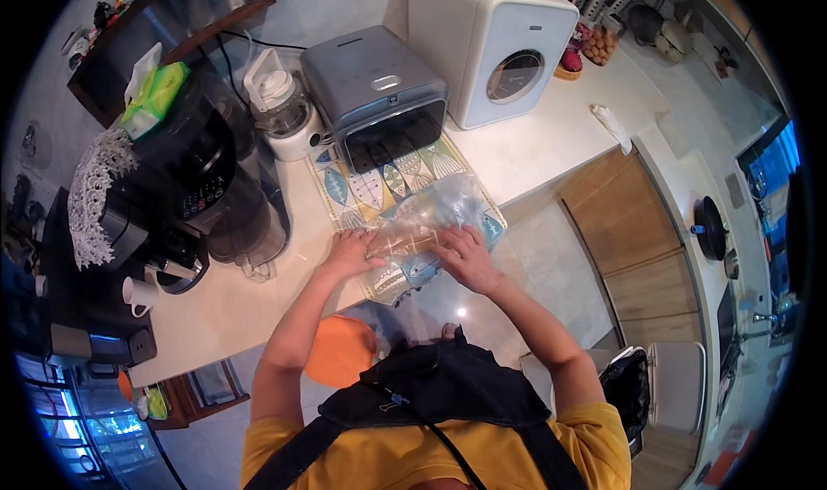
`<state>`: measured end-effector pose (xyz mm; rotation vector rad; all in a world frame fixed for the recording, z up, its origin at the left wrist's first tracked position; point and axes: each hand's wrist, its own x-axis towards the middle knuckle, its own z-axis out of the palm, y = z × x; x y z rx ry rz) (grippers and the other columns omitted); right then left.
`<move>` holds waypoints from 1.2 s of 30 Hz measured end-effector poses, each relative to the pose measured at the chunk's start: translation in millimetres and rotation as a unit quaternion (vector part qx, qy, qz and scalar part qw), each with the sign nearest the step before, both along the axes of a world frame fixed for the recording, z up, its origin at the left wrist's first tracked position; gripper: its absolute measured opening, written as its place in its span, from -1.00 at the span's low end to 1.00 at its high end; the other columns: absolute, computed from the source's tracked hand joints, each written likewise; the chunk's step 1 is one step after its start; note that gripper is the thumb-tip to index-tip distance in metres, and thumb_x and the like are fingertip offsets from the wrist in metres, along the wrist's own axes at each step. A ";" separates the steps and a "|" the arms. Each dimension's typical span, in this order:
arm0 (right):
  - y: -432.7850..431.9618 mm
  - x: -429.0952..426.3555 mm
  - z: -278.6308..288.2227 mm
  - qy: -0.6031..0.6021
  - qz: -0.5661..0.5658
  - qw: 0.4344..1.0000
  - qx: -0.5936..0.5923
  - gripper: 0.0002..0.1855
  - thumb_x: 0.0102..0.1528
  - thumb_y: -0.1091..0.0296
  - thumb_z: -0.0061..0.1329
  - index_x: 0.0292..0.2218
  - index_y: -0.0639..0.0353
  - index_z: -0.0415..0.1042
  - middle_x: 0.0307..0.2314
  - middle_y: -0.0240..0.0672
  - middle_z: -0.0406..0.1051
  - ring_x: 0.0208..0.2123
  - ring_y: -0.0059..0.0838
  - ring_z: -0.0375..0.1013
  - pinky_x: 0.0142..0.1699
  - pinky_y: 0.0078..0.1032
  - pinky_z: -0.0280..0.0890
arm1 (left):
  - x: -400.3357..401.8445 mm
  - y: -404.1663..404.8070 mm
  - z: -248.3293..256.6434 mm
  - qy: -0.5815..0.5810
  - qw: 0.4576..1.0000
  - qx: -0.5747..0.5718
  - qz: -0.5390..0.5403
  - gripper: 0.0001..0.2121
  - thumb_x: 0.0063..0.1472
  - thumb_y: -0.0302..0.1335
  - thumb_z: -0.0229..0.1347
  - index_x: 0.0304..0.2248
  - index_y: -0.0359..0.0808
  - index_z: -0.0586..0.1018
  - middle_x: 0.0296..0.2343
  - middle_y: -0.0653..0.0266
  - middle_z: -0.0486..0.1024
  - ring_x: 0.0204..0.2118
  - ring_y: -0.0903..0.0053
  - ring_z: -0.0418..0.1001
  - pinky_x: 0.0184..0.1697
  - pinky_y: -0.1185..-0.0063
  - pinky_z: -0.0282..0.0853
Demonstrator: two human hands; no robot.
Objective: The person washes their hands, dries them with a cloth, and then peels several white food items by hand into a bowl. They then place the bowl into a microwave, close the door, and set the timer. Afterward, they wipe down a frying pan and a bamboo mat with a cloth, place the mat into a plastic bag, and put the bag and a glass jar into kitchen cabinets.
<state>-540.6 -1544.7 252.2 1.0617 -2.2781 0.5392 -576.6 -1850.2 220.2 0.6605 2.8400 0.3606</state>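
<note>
A clear plastic bag (446, 199) with something brown inside lies on a fish-patterned mat (365, 192) at the counter's front edge. At the bag's left end rests my left hand (352, 252), its fingers on the plastic. My right hand (466, 257) is on the bag's right part, fingers bent over it. How firmly either hand grips the plastic cannot be seen. Just behind the bag stands a grey toaster oven (378, 83), partly on the mat, with a dark glass front.
Left of the oven are a glass kettle (281, 102), a black appliance (194, 154) with a tissue pack (155, 99) on top, and a white mug (139, 296). A white appliance (497, 50) with a round window stands right. Below the counter is an orange stool (341, 351).
</note>
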 end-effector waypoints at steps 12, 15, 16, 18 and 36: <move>34.2 -63.0 -30.4 -0.419 -0.090 0.891 0.153 -0.46 -0.23 0.33 0.11 -0.16 0.18 0.28 -0.35 -0.20 0.31 -0.28 -0.21 0.35 -0.20 -0.40 0.27 | 28.9 -7.0 8.3 0.025 0.996 0.060 -0.067 -0.15 -0.32 -0.10 0.31 0.00 -0.26 0.26 -0.13 0.07 0.29 -0.02 0.28 0.22 0.06 0.42 0.01; 44.2 -63.6 -25.2 -0.408 0.008 0.912 -0.054 -0.56 -0.29 0.39 0.14 -0.28 0.20 0.36 -0.49 -0.29 0.29 -0.45 -0.32 0.35 -0.34 -0.46 0.28 | 18.7 -9.3 -11.3 -0.017 0.971 0.209 0.117 -0.29 -0.23 -0.13 0.27 -0.07 -0.28 0.33 -0.29 0.12 0.42 -0.13 0.33 0.34 0.00 0.36 0.09; 41.6 -67.8 -25.6 -0.402 -0.012 0.914 -0.059 -0.62 -0.26 0.34 0.18 -0.35 0.21 0.39 -0.51 -0.32 0.33 -0.47 -0.45 0.36 -0.39 -0.49 0.26 | 14.1 -9.4 -13.1 -0.101 0.907 0.320 0.254 -0.37 -0.17 -0.16 0.25 -0.10 -0.29 0.37 -0.36 0.16 0.47 -0.19 0.36 0.39 -0.01 0.30 0.09; 21.5 -73.8 -24.1 -0.480 -0.067 0.869 -0.105 -0.60 -0.24 0.27 0.18 -0.33 0.21 0.40 -0.53 -0.26 0.36 -0.47 -0.36 0.38 -0.34 -0.43 0.27 | 4.3 -25.0 -38.1 -0.091 0.871 0.376 0.303 -0.43 -0.12 -0.18 0.22 -0.14 -0.33 0.38 -0.42 0.19 0.48 -0.26 0.37 0.42 -0.03 0.30 0.12; 39.2 -87.6 -8.5 -0.537 -0.240 0.737 -0.334 -0.79 -0.06 0.31 0.07 -0.37 0.23 0.48 -0.60 -0.34 0.41 -0.54 -0.58 0.36 -0.45 -0.57 0.25 | -22.5 -11.7 -11.3 -0.111 0.964 0.221 0.101 -0.56 -0.12 -0.20 0.23 -0.21 -0.15 0.45 -0.24 0.25 0.43 -0.12 0.38 0.33 -0.13 0.38 0.22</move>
